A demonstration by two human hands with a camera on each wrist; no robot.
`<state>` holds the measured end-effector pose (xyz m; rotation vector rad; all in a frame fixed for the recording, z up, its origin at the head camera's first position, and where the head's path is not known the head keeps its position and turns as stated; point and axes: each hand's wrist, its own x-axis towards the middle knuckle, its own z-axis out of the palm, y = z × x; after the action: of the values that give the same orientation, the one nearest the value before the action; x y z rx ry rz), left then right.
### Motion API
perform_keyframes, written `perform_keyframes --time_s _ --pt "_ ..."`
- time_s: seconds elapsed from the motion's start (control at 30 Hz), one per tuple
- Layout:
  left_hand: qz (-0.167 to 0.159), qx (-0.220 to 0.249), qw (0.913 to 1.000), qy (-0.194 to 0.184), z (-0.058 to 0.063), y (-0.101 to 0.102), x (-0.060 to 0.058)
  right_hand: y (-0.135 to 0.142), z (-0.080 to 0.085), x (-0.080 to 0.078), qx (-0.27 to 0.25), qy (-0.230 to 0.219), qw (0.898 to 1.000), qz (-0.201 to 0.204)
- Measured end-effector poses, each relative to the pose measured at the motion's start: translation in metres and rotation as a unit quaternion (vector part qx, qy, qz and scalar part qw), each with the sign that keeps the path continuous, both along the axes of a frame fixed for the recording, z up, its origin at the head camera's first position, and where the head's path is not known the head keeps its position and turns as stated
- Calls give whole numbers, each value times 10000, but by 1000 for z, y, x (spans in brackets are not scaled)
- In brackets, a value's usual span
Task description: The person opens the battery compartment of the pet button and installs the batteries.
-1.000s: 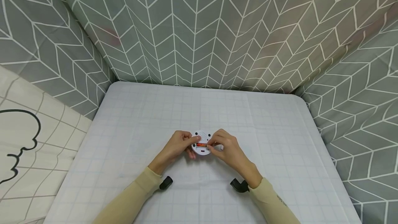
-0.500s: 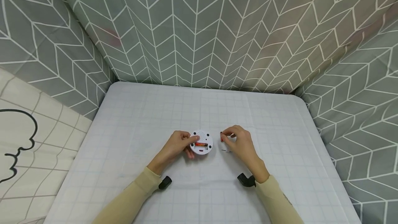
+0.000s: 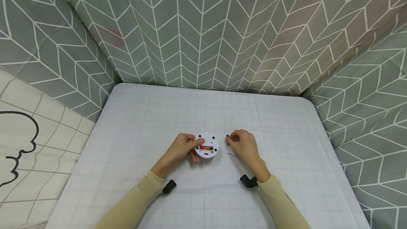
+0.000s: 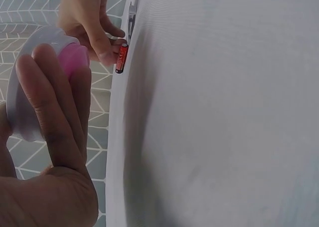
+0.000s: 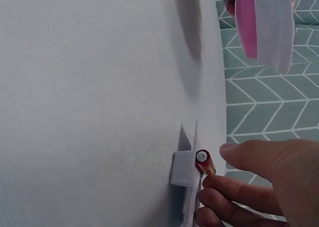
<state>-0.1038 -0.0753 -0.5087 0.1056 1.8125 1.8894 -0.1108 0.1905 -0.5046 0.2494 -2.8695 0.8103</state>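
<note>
My left hand [image 3: 182,151] grips a round white device [image 3: 212,137], its thumb on the speaker-hole side. An orange battery [image 3: 206,148] lies in the device's uncovered compartment. Pink shows on the device's other side [image 4: 75,60] in the left wrist view. To the right, my right hand [image 3: 246,147] touches a loose red battery [image 5: 203,159] with its index fingertip. In the right wrist view the thumb [image 5: 244,154] stands slightly apart from that battery. A small white cover piece [image 5: 184,167] lies against the battery on the table, partly hidden by the fingers.
The table [image 3: 159,116] wears a white, faintly checked cloth. Grey chevron-patterned curtains [image 3: 203,38] hang behind and at both sides. Black wrist mounts [image 3: 169,186] sit beneath each forearm.
My right hand has left the device's edge and moved right to the loose battery, shifting slightly there since. The left hand holds the device almost in place.
</note>
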Motion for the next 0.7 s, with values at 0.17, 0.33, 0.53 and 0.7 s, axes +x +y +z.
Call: perform_keyframes --time_s 0.17,0.33,0.53,0.7 --pt "-14 -19 10000 37 -1 1 -1 -2 -1 -1 65 -117 9999 -51" --pt "-21 -11 10000 40 -1 1 -2 -3 -1 -2 50 -106 9999 -53" --pt "-15 -44 10000 53 -3 2 -2 -5 -5 -2 36 -183 9998 -48" --pt "3 -40 10000 65 -5 2 -2 -7 -6 -2 64 -169 9998 -11"
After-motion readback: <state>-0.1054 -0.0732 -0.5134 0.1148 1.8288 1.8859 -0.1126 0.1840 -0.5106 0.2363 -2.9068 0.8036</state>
